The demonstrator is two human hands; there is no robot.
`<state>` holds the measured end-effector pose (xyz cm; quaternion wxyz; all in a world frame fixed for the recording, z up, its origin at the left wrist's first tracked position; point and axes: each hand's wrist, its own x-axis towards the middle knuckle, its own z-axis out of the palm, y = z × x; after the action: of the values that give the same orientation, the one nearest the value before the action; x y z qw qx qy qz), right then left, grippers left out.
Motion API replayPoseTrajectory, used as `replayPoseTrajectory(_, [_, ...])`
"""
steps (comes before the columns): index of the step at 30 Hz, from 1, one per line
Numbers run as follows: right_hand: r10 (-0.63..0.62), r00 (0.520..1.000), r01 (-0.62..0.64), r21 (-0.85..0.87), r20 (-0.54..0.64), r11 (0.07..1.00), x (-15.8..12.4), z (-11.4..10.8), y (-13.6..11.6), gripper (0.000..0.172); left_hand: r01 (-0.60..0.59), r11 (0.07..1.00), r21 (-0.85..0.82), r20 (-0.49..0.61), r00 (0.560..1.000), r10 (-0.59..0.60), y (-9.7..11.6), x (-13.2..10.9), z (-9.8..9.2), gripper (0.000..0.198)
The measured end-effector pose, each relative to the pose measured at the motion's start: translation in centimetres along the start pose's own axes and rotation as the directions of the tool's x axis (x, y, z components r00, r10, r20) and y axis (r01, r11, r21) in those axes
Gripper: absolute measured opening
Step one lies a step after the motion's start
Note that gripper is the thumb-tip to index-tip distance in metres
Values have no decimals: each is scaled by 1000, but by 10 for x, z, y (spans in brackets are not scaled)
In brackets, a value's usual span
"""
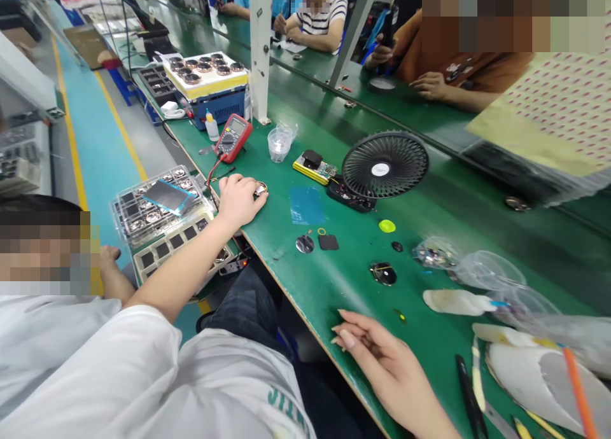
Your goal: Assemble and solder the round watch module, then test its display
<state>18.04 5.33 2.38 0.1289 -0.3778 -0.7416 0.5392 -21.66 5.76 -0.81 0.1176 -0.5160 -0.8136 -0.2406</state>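
My left hand (240, 202) rests on the green workbench (348, 299), its fingertips on a small round metal part (261, 188), which looks held. A red digital multimeter (231, 138) stands beyond it, and its red test lead (213, 172) runs down past my wrist. My right hand (391, 369) lies near the bench's front edge, fingers loosely curled around nothing. The closest item is a small yellow-green piece (400, 315). Between my hands lie a round metal disc (304, 243), a black square pad (328, 242) and a glossy black round part (383, 273).
A black desk fan (384, 164) stands on the bench beside a yellow circuit board (312, 172). Clear trays of round parts (155, 203) sit left of the bench edge. Plastic bags (487, 270) lie at right. Co-workers sit left and across the bench.
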Motion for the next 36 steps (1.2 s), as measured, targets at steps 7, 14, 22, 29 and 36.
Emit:
replayPoseTrajectory(7, [-70,998,70,7,11,998,-7,6,0,40,-103,994,-32,-97,990,100,-2,-6,-5,31])
replayPoseTrajectory(14, [-132,991,129,-96,-29,987,-17,8,-10,34,-312,939,-148,-169,943,287,45,-34,-27,23])
replayPoseTrajectory(22, [-263,807,-77,-537,-529,840,-112,15,10,25,-649,493,-579,50,576,816,137,-147,-36,18])
replayPoseTrajectory(29, [91,58,-966,-33,-994,257,-248,-45,47,48,-745,386,-543,-61,494,867,125,-153,-6,36])
replayPoseTrajectory(36, [339,-148,-986,166,-929,24,-283,-62,58,44,-691,435,-577,-48,561,826,124,-158,0,50])
